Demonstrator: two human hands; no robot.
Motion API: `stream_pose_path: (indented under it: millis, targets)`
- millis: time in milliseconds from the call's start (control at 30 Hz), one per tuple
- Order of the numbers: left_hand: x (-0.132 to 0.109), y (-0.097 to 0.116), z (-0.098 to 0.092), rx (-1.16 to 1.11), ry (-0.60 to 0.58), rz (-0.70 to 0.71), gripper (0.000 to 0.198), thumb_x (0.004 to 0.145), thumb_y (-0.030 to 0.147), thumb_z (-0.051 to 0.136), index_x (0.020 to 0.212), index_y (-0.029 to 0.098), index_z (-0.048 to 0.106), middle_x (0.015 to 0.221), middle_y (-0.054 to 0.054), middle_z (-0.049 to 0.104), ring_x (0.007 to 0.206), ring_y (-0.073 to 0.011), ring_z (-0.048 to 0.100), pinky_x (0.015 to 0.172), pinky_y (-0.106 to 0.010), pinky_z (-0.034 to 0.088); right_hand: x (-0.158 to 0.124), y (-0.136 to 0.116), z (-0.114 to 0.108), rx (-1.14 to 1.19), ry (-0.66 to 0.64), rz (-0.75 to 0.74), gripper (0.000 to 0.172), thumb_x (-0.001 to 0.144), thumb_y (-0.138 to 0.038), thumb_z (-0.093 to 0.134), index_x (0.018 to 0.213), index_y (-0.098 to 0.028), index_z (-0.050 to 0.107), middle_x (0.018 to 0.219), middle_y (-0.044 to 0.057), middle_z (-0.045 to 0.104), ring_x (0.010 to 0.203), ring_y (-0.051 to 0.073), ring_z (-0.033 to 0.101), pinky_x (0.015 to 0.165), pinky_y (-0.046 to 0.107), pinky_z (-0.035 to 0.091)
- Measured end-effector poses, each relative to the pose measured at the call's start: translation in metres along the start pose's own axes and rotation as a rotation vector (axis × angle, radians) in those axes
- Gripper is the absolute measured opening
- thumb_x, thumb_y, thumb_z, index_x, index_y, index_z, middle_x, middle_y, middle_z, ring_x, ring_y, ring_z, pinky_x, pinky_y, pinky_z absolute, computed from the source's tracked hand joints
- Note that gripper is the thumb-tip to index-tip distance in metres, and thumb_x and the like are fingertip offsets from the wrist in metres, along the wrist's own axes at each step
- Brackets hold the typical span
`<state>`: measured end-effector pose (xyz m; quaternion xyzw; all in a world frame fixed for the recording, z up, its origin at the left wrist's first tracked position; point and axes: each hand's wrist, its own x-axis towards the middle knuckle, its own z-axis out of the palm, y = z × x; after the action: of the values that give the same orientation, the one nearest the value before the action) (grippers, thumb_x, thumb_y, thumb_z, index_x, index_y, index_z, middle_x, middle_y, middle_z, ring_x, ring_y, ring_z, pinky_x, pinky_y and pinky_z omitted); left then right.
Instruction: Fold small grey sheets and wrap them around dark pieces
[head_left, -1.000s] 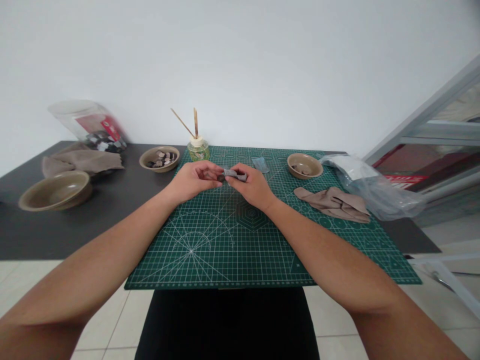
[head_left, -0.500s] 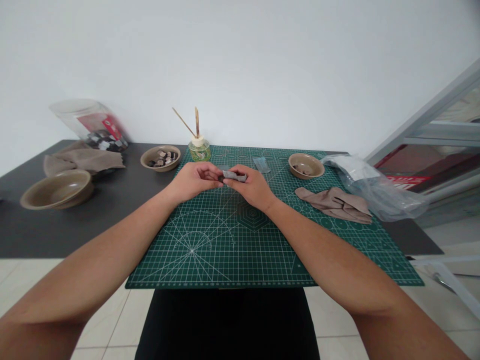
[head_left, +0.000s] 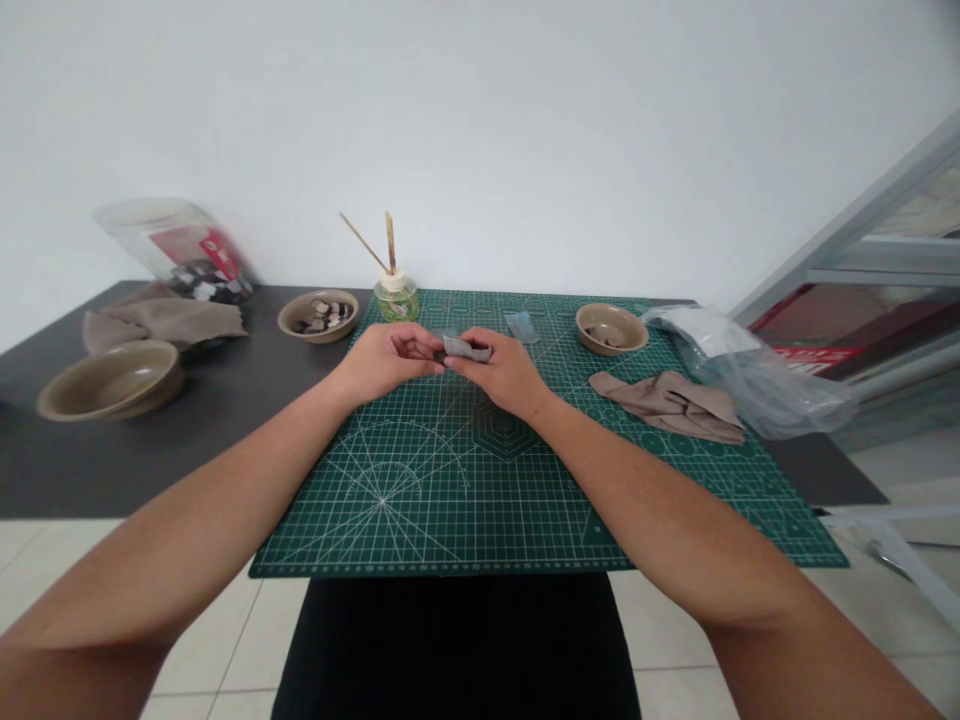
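Above the green cutting mat (head_left: 420, 530), my two hands meet at the fingertips. My right hand (head_left: 510, 372) is closed around a small folded grey cloth (head_left: 466, 349), pinched between thumb and fingers. The fingers of my left hand (head_left: 388, 360) are curled, with thumb and fingertips against a small dark thing at the cloth's left end. That thing is mostly hidden, so its kind cannot be made out. Behind the hands lie a clear piece of plastic, partly covered, and a small bluish packet (head_left: 523, 327).
Left: an empty-looking brown bowl (head_left: 112, 402), a brown cloth (head_left: 172, 322), a clear container (head_left: 176, 245) and a bowl of small flat pieces (head_left: 285, 321). A reed diffuser (head_left: 396, 297) stands behind. Right: another bowl (head_left: 630, 341), a crumpled cloth (head_left: 679, 405) and a plastic bag (head_left: 780, 385).
My hands keep nearly the same pose, with the grey cloth still in my right hand. The whole view has shifted very slightly.
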<state>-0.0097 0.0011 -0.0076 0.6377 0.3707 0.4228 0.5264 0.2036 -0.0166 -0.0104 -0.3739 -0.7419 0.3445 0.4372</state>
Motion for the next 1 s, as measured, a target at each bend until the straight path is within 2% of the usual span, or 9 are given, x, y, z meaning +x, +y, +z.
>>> stream_pose_path:
  millis: [133, 333, 533, 833, 1000]
  targets:
    - [-0.0005, 0.0023, 0.0013, 0.007, 0.005, -0.008, 0.034, 0.056, 0.016, 0.092, 0.085, 0.013, 0.075, 0.077, -0.003, 0.078, 0.074, -0.0159, 0.075, 0.08, -0.032, 0.063, -0.0005, 0.0011, -0.0006, -0.007, -0.014, 0.033, 0.026, 0.083, -0.044, 0.074, 0.078, -0.021, 0.062, 0.068, -0.005, 0.054, 0.067, 0.014, 0.047, 0.067, 0.029, 0.034]
    - [-0.0007, 0.0034, 0.0016, -0.005, -0.002, -0.027, 0.034, 0.055, 0.017, 0.093, 0.084, 0.014, 0.074, 0.078, -0.003, 0.079, 0.075, -0.0158, 0.075, 0.081, -0.032, 0.062, -0.0009, 0.0036, -0.0006, 0.022, 0.001, -0.026, 0.021, 0.085, -0.042, 0.073, 0.086, -0.021, 0.07, 0.076, -0.003, 0.062, 0.075, 0.016, 0.054, 0.074, 0.029, 0.039]
    - [-0.001, 0.0038, 0.001, 0.034, 0.009, -0.053, 0.035, 0.055, 0.018, 0.094, 0.084, 0.014, 0.075, 0.08, -0.004, 0.08, 0.074, -0.0172, 0.076, 0.079, -0.033, 0.062, 0.0004, 0.0048, -0.0008, -0.009, 0.016, -0.053, 0.02, 0.084, -0.041, 0.075, 0.086, -0.021, 0.072, 0.081, -0.001, 0.068, 0.079, 0.018, 0.057, 0.077, 0.031, 0.041]
    - [-0.0001, -0.0003, 0.0, 0.032, 0.001, -0.049, 0.036, 0.056, 0.019, 0.093, 0.088, 0.014, 0.078, 0.081, -0.005, 0.081, 0.076, -0.0175, 0.077, 0.08, -0.033, 0.062, -0.0011, 0.0035, -0.0024, -0.044, 0.0, 0.048, 0.025, 0.083, -0.044, 0.076, 0.081, -0.02, 0.07, 0.068, -0.004, 0.057, 0.068, 0.014, 0.05, 0.067, 0.029, 0.035]
    - [0.0001, -0.0023, -0.0008, 0.026, 0.004, -0.034, 0.035, 0.057, 0.018, 0.093, 0.088, 0.014, 0.079, 0.08, -0.004, 0.081, 0.076, -0.0171, 0.076, 0.081, -0.032, 0.062, -0.0012, 0.0008, -0.0015, -0.046, 0.029, 0.043, 0.026, 0.082, -0.045, 0.077, 0.082, -0.02, 0.071, 0.069, -0.004, 0.06, 0.068, 0.015, 0.051, 0.067, 0.029, 0.035]
